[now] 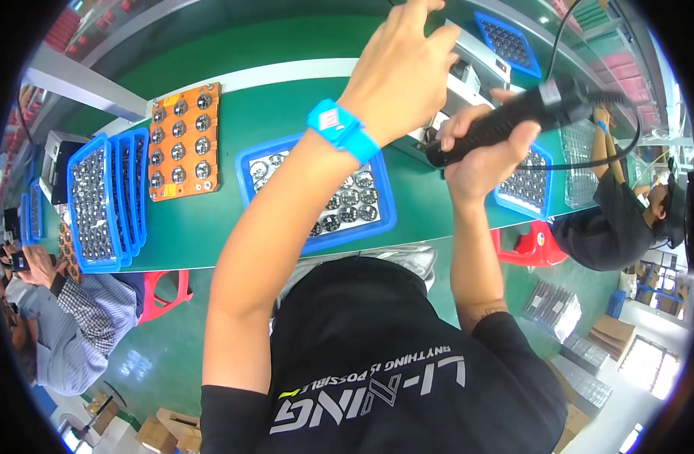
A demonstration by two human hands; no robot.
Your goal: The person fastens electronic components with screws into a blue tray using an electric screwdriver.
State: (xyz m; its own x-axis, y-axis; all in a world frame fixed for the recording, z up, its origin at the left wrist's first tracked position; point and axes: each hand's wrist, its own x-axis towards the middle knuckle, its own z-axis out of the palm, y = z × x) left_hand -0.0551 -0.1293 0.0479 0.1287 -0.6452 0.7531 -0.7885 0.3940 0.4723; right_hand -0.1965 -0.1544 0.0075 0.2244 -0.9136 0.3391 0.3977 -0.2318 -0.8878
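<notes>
One right hand (476,172) grasps a white-labelled black tool (513,121); left hand (404,68) spreads loosely.

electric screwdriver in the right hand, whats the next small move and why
Probably draw the left hand back before lowering the electric screwdriver: the left forearm crosses the blue tray of round circuit boards, hiding part of it, and the right hand holds the tool raised.

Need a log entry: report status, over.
Left hand outstretched, grip hidden. Right hand holding black cylindrical corded tool. Left forearm partly blocks blue rectangular plastic tray.
</notes>
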